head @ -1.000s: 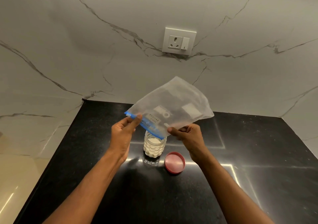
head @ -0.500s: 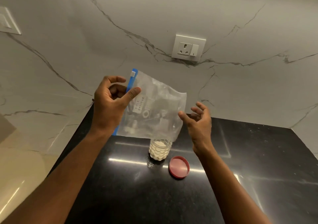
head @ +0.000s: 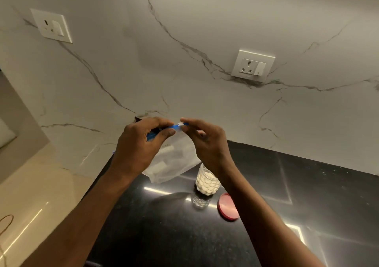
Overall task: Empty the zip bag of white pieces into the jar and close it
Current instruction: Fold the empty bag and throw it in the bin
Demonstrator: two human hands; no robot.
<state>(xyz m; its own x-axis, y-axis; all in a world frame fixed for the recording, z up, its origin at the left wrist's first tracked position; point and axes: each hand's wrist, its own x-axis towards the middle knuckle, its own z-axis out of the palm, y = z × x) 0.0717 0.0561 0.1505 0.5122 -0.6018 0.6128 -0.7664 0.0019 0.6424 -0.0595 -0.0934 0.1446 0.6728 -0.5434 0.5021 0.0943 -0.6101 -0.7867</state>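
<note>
Zip bag (head: 174,164) held in the air above and just left of the jar (head: 206,183), both hands at its blue zip strip (head: 176,126). The left hand (head: 139,143) pinched the strip between thumb and fingers; the right hand (head: 207,141) gripped the small white slider (head: 180,124) at the strip's end. The bag hung limp and looked nearly empty, with only a few pale shapes showing through its film; whether any were loose pieces could not be told. The jar stood on the dark worktop (head: 164,236), uncapped and filled with white pieces almost to the neck. Its pink lid (head: 228,206) lay flat just right of the jar. Judged handling: the bag was light, soft and slippery, best held at the stiffer zip strip. The jar appeared rigid and possibly glass, so it should be steadied by its body while the lid, taken by its rim, was turned on.
</note>
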